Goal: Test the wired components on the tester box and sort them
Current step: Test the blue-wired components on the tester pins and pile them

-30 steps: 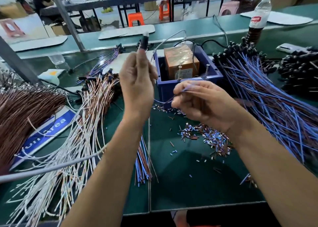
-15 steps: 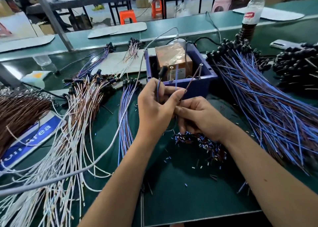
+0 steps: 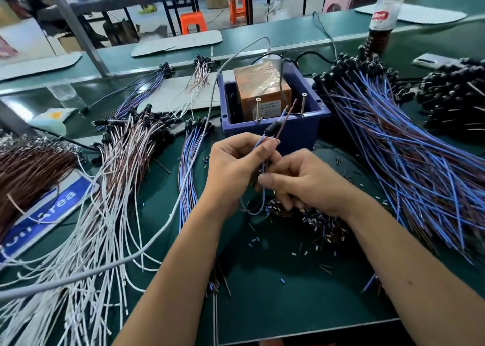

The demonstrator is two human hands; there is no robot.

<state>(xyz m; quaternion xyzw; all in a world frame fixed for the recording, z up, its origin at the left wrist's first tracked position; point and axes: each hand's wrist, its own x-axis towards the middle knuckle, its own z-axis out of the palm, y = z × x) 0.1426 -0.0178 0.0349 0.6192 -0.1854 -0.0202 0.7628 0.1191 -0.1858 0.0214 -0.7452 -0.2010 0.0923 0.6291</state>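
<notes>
A wired component (image 3: 272, 128) with a black head and blue and brown leads is pinched between the fingers of my left hand (image 3: 236, 167), just in front of the tester box. My right hand (image 3: 301, 183) sits close beside the left and grips the same leads lower down. The leads' bare tips reach up toward two upright screws (image 3: 303, 104) on the blue tester box (image 3: 296, 133), which holds an orange block (image 3: 262, 91). I cannot tell whether the tips touch the screws. A large pile of blue-wired components (image 3: 409, 146) lies to the right.
White and brown wired bundles (image 3: 115, 178) spread over the left of the green mat. A small blue-wired bundle (image 3: 187, 167) lies left of my hands. Cut insulation bits (image 3: 315, 222) litter the mat under my right hand. A grey cable (image 3: 183, 183) crosses the left. A bottle (image 3: 383, 12) stands at the back right.
My left hand came down from a raised position to meet the right hand in front of the box. The component's leads now point toward the box screws.
</notes>
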